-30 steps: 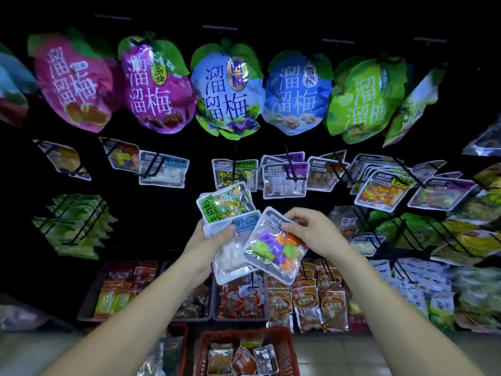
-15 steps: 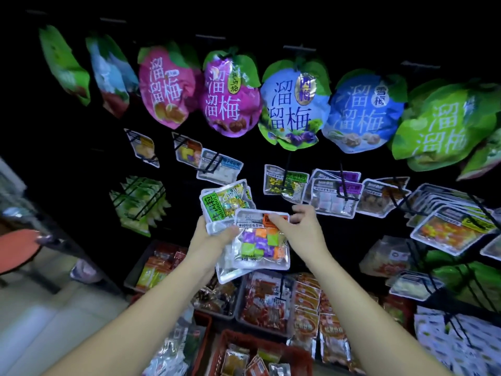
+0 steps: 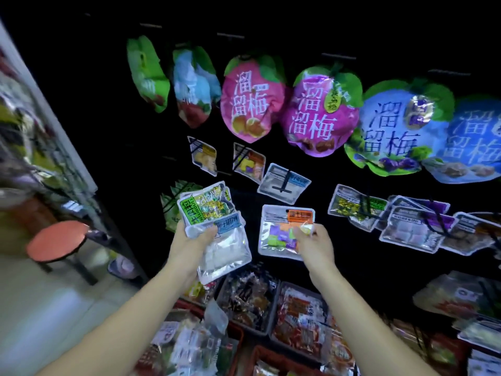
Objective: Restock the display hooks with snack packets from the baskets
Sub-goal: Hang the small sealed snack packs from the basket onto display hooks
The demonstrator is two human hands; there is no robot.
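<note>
We find the right hand [image 3: 315, 244] pinching one cube packet [image 3: 280, 226], the left hand [image 3: 189, 240] gripping spare packets [image 3: 214, 213]. Hanging is in hand; next, we judge, its hole must meet the hook [image 3: 239, 159] above.

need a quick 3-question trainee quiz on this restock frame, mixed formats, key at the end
1. True or false: the right hand pinches a single orange-label packet.
2. The left hand grips: A) a stack of packets B) a basket handle C) nothing.
3. Which hanging packet looks like the match for the orange-label packet?

Key: 1 true. 2 A. 3 Probably the second small packet from the left in the middle row; it also shows an orange label.
</note>
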